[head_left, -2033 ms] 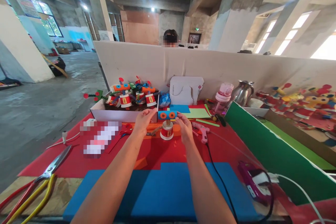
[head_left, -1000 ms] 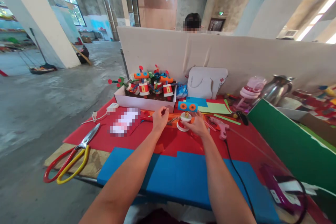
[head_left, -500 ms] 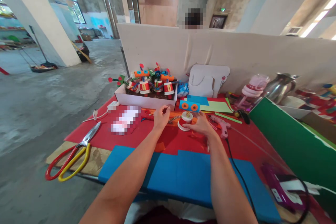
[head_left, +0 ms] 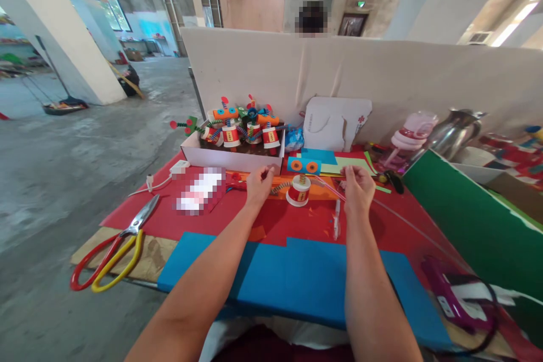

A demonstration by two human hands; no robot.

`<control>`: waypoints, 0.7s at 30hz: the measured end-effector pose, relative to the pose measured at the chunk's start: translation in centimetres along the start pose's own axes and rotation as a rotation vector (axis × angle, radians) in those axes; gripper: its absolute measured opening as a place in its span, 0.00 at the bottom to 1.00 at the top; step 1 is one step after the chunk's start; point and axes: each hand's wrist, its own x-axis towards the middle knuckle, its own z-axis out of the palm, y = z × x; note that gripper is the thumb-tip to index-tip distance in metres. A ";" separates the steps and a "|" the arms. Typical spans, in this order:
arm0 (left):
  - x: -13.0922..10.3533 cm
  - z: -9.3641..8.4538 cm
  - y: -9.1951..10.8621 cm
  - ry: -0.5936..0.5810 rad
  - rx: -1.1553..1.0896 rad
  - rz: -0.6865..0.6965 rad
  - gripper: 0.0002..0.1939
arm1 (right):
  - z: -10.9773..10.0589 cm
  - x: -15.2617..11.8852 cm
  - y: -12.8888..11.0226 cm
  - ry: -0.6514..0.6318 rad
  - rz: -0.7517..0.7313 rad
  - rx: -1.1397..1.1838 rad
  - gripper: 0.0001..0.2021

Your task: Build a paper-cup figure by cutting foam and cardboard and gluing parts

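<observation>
A red and white paper cup figure (head_left: 298, 192) stands upright at the middle of the red-covered table. On top of it sits a blue paper roll (head_left: 304, 166) with two orange round eyes, and a coiled strip sticks out from its left side. My left hand (head_left: 259, 185) is left of the figure, its fingers closed in a pinch; what they hold, if anything, is too small to tell. To the right, apart from the cup, my right hand (head_left: 358, 184) is raised with its fingertips pressed together; their contents are unclear.
Similar figures fill a white box (head_left: 233, 158) at the back. Scissors (head_left: 136, 226) with red and yellow handles lie at the left edge. A clear pen (head_left: 337, 219), a steel kettle (head_left: 452, 133), a green board (head_left: 470, 220) and a purple device (head_left: 452, 294) are on the right.
My right hand has let go of the cup figure and moved right, hiding the pink glue gun. My left hand has barely moved. The figure stands on its own.
</observation>
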 end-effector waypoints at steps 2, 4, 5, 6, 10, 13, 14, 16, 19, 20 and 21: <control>0.3 -0.3 0.0 0.013 -0.002 0.002 0.13 | 0.5 -0.6 -0.4 -0.004 -0.055 -0.076 0.23; 0.9 -1.0 0.2 0.054 -0.037 0.028 0.12 | 0.8 -1.2 -0.9 -0.022 -0.126 -0.168 0.26; 1.2 -1.4 0.4 0.082 -0.065 0.048 0.12 | 0.9 -1.4 -1.2 -0.026 -0.151 -0.183 0.29; 1.6 -1.9 0.7 0.098 -0.090 0.063 0.12 | 1.0 -1.6 -1.4 -0.037 -0.158 -0.186 0.31; 2.6 -4.8 2.6 -0.005 -0.050 0.133 0.13 | 1.2 -2.0 -1.5 -0.048 -0.107 -0.159 0.35; 1.6 -7.3 3.5 -0.187 0.166 0.209 0.10 | 1.2 -2.0 -1.5 -0.037 -0.093 -0.166 0.35; 0.9 -8.0 3.5 -0.272 0.263 0.214 0.09 | 1.1 -2.0 -1.5 -0.032 -0.090 -0.170 0.35; -1.1 -9.1 3.0 -0.463 0.452 0.200 0.08 | 1.0 -1.9 -1.6 -0.017 -0.085 -0.168 0.36; -4.6 -10.0 1.6 -0.684 0.655 0.171 0.06 | 0.7 -1.8 -1.6 0.012 -0.082 -0.150 0.35; -5.8 -10.2 1.1 -0.691 0.708 0.177 0.07 | 0.6 -1.7 -1.5 0.022 -0.079 -0.141 0.35; -6.9 -10.2 0.8 -0.690 0.755 0.182 0.09 | 0.5 -1.6 -1.4 0.018 -0.079 -0.140 0.34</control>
